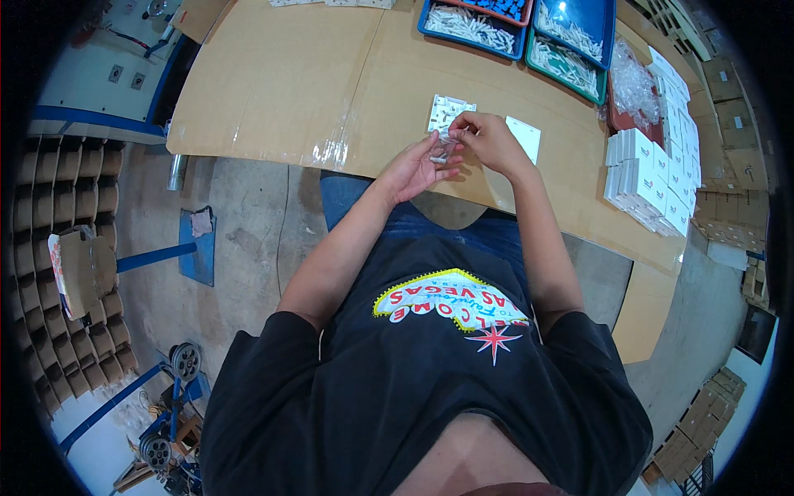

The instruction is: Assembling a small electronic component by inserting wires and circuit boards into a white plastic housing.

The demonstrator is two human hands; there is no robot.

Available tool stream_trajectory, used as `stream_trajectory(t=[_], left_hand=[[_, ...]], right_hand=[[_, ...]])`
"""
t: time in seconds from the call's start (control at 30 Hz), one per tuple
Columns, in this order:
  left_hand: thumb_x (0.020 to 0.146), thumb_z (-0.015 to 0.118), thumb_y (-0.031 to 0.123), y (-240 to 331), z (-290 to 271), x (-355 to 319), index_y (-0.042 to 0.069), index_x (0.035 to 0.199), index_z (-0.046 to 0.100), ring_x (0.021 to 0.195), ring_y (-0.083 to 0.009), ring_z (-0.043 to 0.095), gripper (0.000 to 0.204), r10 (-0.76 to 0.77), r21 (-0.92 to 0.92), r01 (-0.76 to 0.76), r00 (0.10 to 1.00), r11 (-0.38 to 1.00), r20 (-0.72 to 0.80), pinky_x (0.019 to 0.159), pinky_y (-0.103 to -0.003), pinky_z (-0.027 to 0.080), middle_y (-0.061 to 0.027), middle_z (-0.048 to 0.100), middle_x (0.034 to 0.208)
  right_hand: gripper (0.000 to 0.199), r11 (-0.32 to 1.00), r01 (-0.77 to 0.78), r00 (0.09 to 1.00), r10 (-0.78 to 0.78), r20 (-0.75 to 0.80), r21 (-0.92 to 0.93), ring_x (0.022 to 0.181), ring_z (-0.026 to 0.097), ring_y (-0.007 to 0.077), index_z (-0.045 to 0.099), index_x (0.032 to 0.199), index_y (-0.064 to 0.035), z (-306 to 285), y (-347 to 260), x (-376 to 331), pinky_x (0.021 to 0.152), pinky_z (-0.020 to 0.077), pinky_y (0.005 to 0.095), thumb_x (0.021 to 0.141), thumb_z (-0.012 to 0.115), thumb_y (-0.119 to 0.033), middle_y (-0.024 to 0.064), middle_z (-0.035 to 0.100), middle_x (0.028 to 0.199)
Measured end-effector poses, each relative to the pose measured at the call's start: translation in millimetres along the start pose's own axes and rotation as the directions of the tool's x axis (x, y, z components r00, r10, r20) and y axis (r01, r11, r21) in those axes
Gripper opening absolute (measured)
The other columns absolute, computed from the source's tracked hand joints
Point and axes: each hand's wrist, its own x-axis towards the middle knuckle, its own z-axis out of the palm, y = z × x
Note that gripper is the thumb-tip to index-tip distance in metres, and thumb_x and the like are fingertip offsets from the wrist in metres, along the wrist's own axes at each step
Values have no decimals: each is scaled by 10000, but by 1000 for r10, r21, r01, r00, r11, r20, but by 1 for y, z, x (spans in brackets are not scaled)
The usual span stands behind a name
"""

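Observation:
Over the near edge of the cardboard-covered table (273,91), my left hand (411,169) holds a small clear plastic bag (444,149) with little white pieces in it. Thumb and fingers of my right hand (490,142) pinch at the bag's upper end. Just beyond my hands lies a white plate-like part (447,111) with raised details, partly covered by my fingers. A plain white flat piece (524,139) rests to the right, partly behind my right wrist.
At the far side, a blue tray (517,54) and a green tray (597,99) hold white plugs; a red tray (529,18) holds blue ones. Clear bags (635,87) fill a reddish bin at right, beside stacked white boxes (649,182). A blue stand (197,248) is on the floor at left.

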Motion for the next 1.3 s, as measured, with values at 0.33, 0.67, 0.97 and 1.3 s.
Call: stream_trajectory(t=[0.33, 0.67, 0.97, 1.3], left_hand=[[1095, 466, 412, -2, -5, 1, 81, 1307, 587, 1098, -206, 673, 411, 11, -15, -11, 999, 1000, 34, 974, -411, 542, -86, 687, 1177], [1100, 469, 379, -1, -3, 0, 83, 1315, 574, 1068, -216, 683, 380, 26, -41, -26, 1000, 999, 14, 954, -418, 557, -89, 676, 1170], [1101, 466, 368, -3, -7, 1, 96, 1362, 538, 1080, -228, 671, 384, 21, 9, -21, 1000, 1000, 13, 959, -411, 559, -87, 658, 1166], [1096, 473, 392, -4, -8, 2, 101, 1329, 565, 1097, -226, 668, 384, 1, -53, 1, 999, 999, 36, 965, -414, 552, -77, 670, 1157]], right_hand=[[154, 992, 114, 993, -112, -34, 61, 841, 652, 170, 708, 1008, 16, 17, 21, 9, 735, 525, 317, 988, 653, -127, 95, 671, 947], [319, 992, 108, 994, -108, 3, 59, 974, 638, 222, 708, 1082, 27, 14, 8, 1, 873, 501, 328, 1055, 581, -264, 107, 677, 1041], [371, 984, -18, 994, -2, 109, 176, 952, 642, 185, 722, 1048, 51, 21, 12, 2, 848, 511, 315, 1067, 564, -284, 84, 655, 1088], [391, 970, -67, 993, 41, 112, 234, 922, 658, 161, 700, 1049, 56, 19, 15, -1, 854, 522, 304, 1077, 540, -299, 87, 678, 1060]])
